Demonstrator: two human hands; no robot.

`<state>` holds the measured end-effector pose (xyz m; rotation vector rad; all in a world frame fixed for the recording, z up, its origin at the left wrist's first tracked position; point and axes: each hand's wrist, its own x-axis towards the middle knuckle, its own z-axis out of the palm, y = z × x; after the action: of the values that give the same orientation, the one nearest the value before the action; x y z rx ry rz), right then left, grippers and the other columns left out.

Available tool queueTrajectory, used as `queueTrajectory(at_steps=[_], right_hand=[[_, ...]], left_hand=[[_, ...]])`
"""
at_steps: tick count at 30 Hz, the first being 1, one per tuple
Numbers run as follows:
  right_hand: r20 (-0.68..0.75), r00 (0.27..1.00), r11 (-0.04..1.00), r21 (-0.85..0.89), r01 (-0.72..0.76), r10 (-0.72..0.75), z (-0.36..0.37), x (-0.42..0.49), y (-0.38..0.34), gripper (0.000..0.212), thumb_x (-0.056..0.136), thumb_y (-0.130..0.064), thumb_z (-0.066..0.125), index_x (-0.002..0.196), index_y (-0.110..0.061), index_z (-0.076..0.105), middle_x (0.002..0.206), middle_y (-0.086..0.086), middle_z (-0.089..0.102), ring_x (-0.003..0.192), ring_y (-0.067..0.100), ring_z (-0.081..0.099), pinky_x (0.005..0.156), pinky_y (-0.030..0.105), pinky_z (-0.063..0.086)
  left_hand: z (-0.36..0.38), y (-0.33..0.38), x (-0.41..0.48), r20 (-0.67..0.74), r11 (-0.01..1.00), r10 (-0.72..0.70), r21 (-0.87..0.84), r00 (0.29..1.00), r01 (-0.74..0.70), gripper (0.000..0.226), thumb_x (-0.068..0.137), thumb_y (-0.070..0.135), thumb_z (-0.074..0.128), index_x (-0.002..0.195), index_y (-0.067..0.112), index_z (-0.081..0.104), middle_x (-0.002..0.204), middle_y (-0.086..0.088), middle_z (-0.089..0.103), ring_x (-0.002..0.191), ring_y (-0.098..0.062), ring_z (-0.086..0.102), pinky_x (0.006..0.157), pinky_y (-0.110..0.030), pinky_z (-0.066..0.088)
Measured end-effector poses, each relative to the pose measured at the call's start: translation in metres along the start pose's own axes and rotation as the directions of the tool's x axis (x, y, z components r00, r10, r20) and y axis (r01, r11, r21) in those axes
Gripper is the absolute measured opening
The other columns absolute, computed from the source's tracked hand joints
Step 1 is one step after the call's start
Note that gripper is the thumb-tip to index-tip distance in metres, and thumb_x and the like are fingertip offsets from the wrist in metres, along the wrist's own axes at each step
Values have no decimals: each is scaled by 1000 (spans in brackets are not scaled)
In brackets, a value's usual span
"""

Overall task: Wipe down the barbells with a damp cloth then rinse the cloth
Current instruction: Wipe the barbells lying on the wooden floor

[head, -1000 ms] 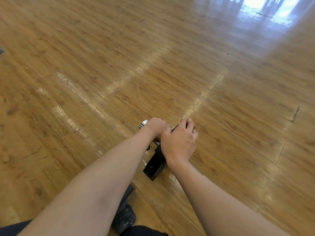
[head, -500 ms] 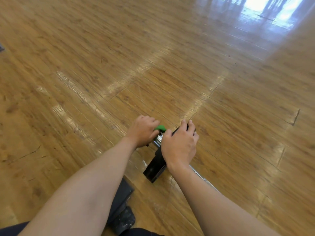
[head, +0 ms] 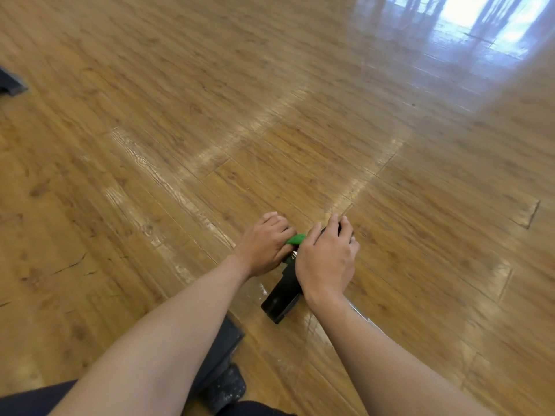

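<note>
Left hand (head: 264, 244): knuckles up, fingers curled round a green cloth (head: 295, 239), pressing it down against the barbell just beside the right hand. Only a small bunch of the cloth shows between the two hands.

Right hand (head: 327, 259): palm down on the barbell (head: 282, 295), fingers bent over its far edge and holding it in place.

Barbell: black, flat-sided end block lying on the floor, tilted toward the lower left, its near corner free of the hand. A glint of metal shows between the hands; a thin bright strip, partly hidden, runs out along the right forearm.

Forearms: both bare, reaching in from the bottom edge and meeting at the barbell.

Dark grey object (head: 220, 352): under the left forearm, near the barbell's near corner; kind not clear.

Dark trousers (head: 27, 400): bottom left corner.

Floor (head: 180, 130): glossy wooden planks; bright window glare (head: 480, 22) at top right.

Dark item (head: 10, 84): cut off at the left edge, well apart from the hands.
</note>
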<state>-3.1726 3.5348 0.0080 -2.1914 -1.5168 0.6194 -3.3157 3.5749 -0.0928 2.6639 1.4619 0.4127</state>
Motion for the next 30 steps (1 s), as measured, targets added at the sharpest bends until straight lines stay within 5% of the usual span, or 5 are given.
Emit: queueTrajectory(at_steps=[4, 11, 16, 21, 30], right_hand=[[-11, 1000, 998, 54, -19, 20, -3, 12, 4, 51, 109, -28, 26, 157, -11, 30, 163, 3, 31, 142, 35, 34, 103, 40, 41], [-17, 1000, 997, 73, -8, 9, -2, 8, 3, 52, 109, -25, 28, 158, -7, 28, 163, 6, 31, 143, 36, 34, 109, 40, 38], [-9, 1000, 997, 82, -3, 4, -1, 7, 3, 52, 108, -25, 29, 157, -7, 30, 162, 6, 32, 143, 38, 32, 109, 41, 38], [-5, 1000, 996, 86, -9, 9, -1, 12, 4, 52, 108, -25, 29, 158, -8, 29, 162, 5, 31, 144, 37, 32, 105, 40, 41], [-29, 1000, 997, 80, -5, 7, 3, 4, 3, 52, 108, -24, 30, 157, -7, 32, 161, 5, 33, 143, 39, 32, 107, 40, 39]], left_hand=[[-4, 19, 25, 4, 966, -256, 17, 967, 256, 41, 96, 36, 31, 94, 15, 66, 91, -5, 66, 93, -28, 61, 104, -40, 37], [2, 8, 0, 2, 993, 107, -44, 994, -107, 30, 95, 22, 45, 117, 11, 62, 107, -7, 61, 105, -26, 54, 111, -42, 37], [-17, -18, 26, 124, 990, -133, 68, 983, 125, 39, 99, 38, 29, 101, 18, 63, 90, -1, 63, 84, -22, 58, 82, -38, 44], [-19, -17, 41, 224, 821, -436, -298, 871, 488, 33, 98, 26, 47, 67, 14, 44, 62, -4, 52, 57, -22, 46, 54, -33, 28], [4, 32, 13, -97, 660, -744, -264, 661, 703, 26, 101, 29, 49, 114, 8, 59, 95, -9, 58, 77, -31, 56, 65, -35, 34]])
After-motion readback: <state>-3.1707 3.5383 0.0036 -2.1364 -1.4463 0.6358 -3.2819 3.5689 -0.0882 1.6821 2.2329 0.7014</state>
